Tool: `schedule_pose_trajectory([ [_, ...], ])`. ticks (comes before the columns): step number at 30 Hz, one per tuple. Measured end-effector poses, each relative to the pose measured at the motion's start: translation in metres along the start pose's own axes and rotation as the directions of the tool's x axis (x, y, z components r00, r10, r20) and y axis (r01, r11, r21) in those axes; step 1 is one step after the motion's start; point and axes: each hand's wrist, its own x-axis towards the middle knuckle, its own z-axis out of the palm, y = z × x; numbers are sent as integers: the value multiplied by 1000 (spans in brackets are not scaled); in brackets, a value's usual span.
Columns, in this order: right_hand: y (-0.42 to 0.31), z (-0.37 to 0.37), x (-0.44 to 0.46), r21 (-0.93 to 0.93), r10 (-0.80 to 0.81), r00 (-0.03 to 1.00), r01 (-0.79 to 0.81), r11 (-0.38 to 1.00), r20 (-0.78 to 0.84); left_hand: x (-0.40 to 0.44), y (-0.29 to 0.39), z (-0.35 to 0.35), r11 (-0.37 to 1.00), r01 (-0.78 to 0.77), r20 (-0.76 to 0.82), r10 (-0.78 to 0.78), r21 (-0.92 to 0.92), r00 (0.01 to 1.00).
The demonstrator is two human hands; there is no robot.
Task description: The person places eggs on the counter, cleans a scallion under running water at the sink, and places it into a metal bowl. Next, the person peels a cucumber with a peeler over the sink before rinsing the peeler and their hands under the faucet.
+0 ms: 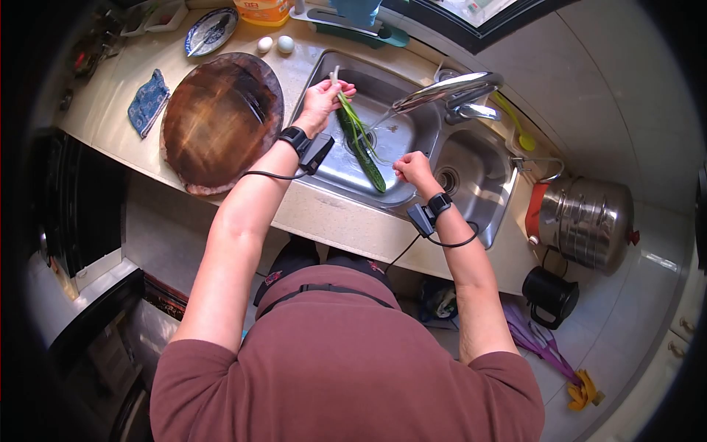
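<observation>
My left hand is closed round green onions near their white ends, above the larger basin of the steel sink. Their thin green leaves hang down to the right, toward my right hand. That hand is closed in a pinch at the leaf tips, over the basin's right front part. A dark green cucumber lies in the basin beneath the onions. From the faucet water runs down beside the leaves.
Left of the sink lies a round wooden board, with a blue cloth beside it. Two eggs and a patterned plate sit behind. The smaller basin is at the right, near a large steel pot.
</observation>
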Motion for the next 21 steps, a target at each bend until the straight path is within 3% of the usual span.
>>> schedule_pose_trajectory([
  [2,-4,4,6,-21,-57,998,57,998,-6,-5,0,10,1000,-30,10,30,-4,999],
  [5,-4,6,11,5,-5,999,4,1000,43,-4,4,15,998,-61,-24,61,0,998],
  [8,2,3,6,-423,-183,976,118,898,-116,-2,9,11,998,-65,-33,65,-9,997],
  [11,1,5,7,-595,-493,853,310,742,-171,-2,13,11,998,-58,-26,58,-1,998],
  [14,-17,13,11,-248,-490,866,454,856,-105,-3,13,11,1000,-28,-10,28,2,1000],
  [17,-26,28,18,-53,-511,850,509,859,-125,-4,17,13,1000,-1,-11,1,0,1000],
  [20,-25,32,34,74,-363,931,360,930,42,-2,16,7,999,11,-5,-11,-44,1000],
  [21,-23,35,39,177,-417,906,400,899,71,0,17,5,998,12,3,-12,-67,1000],
])
